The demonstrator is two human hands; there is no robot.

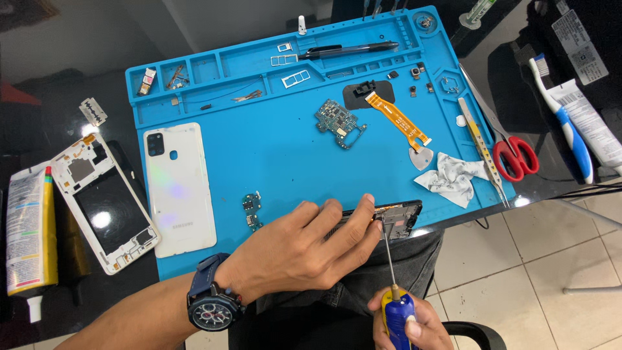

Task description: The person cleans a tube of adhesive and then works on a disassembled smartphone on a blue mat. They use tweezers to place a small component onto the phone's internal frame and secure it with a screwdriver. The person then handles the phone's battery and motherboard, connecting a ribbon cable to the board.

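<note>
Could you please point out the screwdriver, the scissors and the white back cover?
screwdriver (396,312), head view, blue handle.
scissors (516,157), head view, red handle loops.
white back cover (179,188), head view, middle of panel.

This is a phone repair bench in a small workshop. A blue repair mat with moulded compartments along its far edge covers a dark glossy table, and loose phone parts lie on it: a circuit board, an orange flex cable and a white back cover. Tweezers, red-handled scissors and a glue tube lie near the mat's right and left edges.

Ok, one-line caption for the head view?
Left hand steadies phone body on blue mat; right hand drives screwdriver.
</note>
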